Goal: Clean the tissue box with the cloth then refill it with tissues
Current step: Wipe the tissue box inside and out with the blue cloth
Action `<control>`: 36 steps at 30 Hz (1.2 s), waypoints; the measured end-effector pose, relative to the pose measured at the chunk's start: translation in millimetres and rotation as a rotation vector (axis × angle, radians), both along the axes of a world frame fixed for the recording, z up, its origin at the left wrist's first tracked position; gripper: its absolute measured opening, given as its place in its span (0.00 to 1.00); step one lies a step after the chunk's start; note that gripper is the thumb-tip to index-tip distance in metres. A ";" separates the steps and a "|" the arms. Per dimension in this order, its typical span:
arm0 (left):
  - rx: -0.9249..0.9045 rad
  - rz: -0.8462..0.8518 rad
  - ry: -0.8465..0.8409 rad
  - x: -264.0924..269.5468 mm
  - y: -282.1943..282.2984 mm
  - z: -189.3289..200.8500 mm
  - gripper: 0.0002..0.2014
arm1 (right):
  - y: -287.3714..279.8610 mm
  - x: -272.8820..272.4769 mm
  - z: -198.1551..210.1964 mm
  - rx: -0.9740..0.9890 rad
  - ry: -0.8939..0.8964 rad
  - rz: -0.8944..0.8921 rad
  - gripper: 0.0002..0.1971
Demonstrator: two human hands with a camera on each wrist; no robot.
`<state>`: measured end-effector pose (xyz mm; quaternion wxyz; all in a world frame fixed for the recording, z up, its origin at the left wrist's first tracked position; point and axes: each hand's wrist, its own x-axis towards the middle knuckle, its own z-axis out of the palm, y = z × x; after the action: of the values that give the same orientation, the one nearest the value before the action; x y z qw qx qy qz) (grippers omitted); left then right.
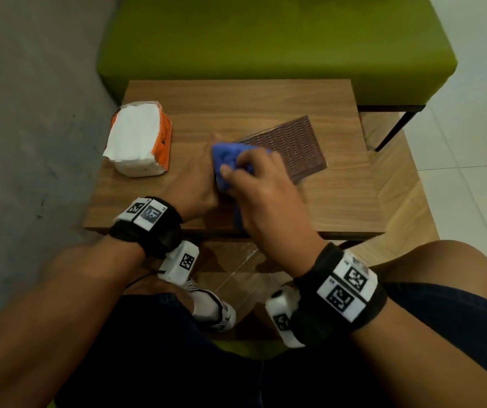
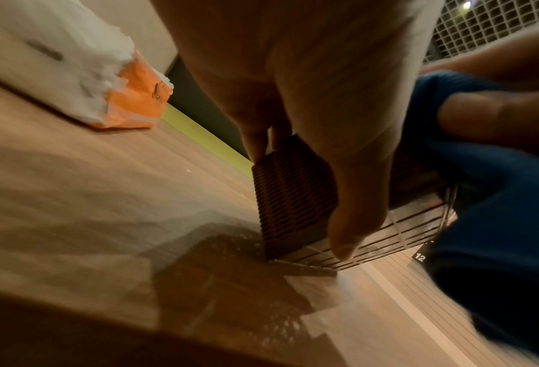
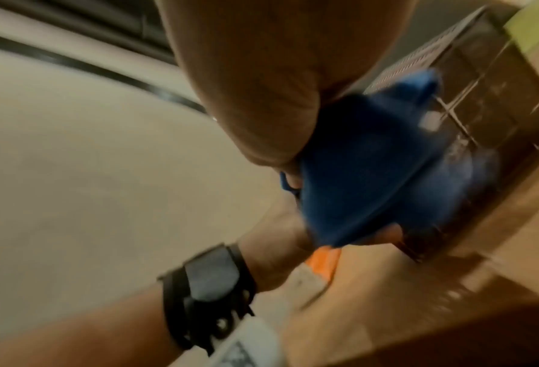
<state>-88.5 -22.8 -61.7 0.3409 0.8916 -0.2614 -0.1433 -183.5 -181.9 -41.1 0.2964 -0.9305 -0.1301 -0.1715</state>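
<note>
The clear acrylic tissue box with a brown perforated lid (image 1: 292,145) sits at the wooden table's (image 1: 339,201) middle. Our left hand (image 1: 198,187) clasps its near-left corner; our right hand (image 1: 263,187) bunches a soft blue cloth (image 1: 224,160) against it. An orange-and-white tissue pack (image 1: 139,139) lies far left.

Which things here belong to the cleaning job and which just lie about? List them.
Part of the job:
- tissue box, steadied by the left hand
- blue cloth, bunched in the right hand
- open tissue pack, for the refill

Just lying about:
- wooden table
- green sofa
- white shoe
</note>
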 end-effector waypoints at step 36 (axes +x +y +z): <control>-0.142 0.059 -0.005 3.4 8.9 -26.9 0.48 | -30.0 27.4 3.7 -0.152 0.064 -0.047 0.14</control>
<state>-85.1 -13.9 -88.6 0.4066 0.8728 -0.2455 -0.1122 -156.0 -211.9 -37.4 0.2248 -0.9581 -0.1113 -0.1380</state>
